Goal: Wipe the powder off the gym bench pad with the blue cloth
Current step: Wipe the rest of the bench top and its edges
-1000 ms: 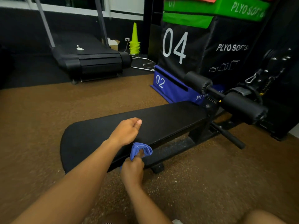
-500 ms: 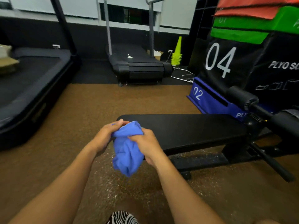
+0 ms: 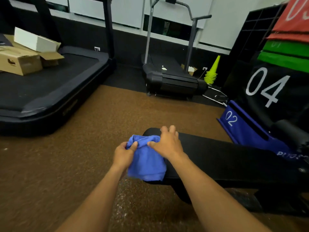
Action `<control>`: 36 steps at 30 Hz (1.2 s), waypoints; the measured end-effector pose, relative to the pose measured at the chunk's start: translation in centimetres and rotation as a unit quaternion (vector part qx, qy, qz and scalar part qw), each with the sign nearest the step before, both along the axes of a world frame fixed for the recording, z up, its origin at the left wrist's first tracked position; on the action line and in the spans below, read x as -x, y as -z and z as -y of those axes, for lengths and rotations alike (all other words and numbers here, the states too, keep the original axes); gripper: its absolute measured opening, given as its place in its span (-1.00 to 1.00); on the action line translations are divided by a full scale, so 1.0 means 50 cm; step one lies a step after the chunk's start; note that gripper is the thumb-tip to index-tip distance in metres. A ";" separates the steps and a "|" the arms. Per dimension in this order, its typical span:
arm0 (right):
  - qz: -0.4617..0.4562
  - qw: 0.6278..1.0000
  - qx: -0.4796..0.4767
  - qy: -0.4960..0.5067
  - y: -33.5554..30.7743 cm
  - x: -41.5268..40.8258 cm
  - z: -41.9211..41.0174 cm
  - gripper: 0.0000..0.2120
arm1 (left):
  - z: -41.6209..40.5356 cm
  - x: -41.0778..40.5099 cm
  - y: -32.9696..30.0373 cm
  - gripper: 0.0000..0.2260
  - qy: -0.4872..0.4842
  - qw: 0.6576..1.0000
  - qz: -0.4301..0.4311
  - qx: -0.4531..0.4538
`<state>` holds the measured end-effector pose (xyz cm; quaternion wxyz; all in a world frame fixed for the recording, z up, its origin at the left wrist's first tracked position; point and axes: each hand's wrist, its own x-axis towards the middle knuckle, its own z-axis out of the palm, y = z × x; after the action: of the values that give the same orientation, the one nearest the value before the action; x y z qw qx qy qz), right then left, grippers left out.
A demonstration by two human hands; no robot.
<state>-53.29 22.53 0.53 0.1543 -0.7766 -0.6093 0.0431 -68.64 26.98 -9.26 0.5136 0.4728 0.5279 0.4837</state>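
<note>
**Blue cloth held at the end of the bench pad**

The person is standing over the near end of the black gym bench pad point(image 3: 225, 158), both bare arms reaching forward and down.

The left hand point(image 3: 124, 154) is pinching the upper left corner of the blue cloth point(image 3: 147, 163) between thumb and curled fingers. The right hand point(image 3: 168, 144) is lying on the upper right part of the cloth; its thumb is pressing on the fabric's top edge and its fingers are stretching forward, spread and fairly straight, over the rounded end of the pad. It is not curling round anything.

The cloth is bunching along its top edge between the two hands and is draping down over the left end of the pad, its lower hem hanging just past the pad's near edge. Whether any powder is lying on the pad cannot be told; pale specks are showing on the brown rubber floor point(image 3: 83, 164) below the cloth.

Surroundings:
- A large treadmill point(image 3: 50, 87) is standing at the left, carrying cardboard boxes point(image 3: 20, 62).
- A second treadmill point(image 3: 172, 77) is standing near the back wall.
- A stack of yellow-green cones point(image 3: 211, 74) is sitting to its right.
- Stacked plyo boxes point(image 3: 270, 91), numbered 04 and 02, are standing behind the bench at the right.
</note>
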 end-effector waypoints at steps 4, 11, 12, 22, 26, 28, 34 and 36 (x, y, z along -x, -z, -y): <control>0.105 0.970 -0.022 -0.219 0.077 0.039 0.035 -0.35 | -0.006 -0.024 0.033 -0.74 -0.019 0.999 -0.027 -0.015; 0.101 0.963 0.148 -0.203 0.141 0.058 -0.030 -0.08 | -0.056 -0.037 0.076 -0.77 -0.033 0.998 0.054 0.030; 0.096 0.963 0.153 -0.200 0.140 0.059 -0.042 -0.09 | -0.066 -0.042 0.074 -0.76 -0.038 0.997 0.052 0.030; 0.062 0.973 0.129 -0.178 0.143 0.018 -0.145 -0.10 | -0.166 -0.095 0.047 -0.76 -0.065 0.998 0.002 -0.012; 0.053 0.972 0.124 -0.193 0.144 0.004 -0.162 -0.08 | -0.184 -0.096 0.041 -0.74 -0.065 0.997 -0.031 -0.025; 0.029 0.970 0.125 -0.206 0.138 -0.004 -0.158 -0.03 | -0.177 -0.085 0.042 -0.71 -0.063 0.997 -0.033 -0.038; -0.219 0.967 0.035 -0.124 0.059 -0.068 -0.173 -0.30 | -0.138 -0.050 -0.038 -0.84 0.025 0.996 0.041 -0.076; -0.196 0.970 0.058 -0.129 0.035 -0.094 -0.165 -0.48 | -0.119 -0.056 -0.074 -0.85 0.074 0.992 0.067 -0.074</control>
<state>-48.59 30.79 -1.22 0.2186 -0.6752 -0.6589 0.2494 -65.83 32.91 -5.57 0.5454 0.5142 0.4186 0.5127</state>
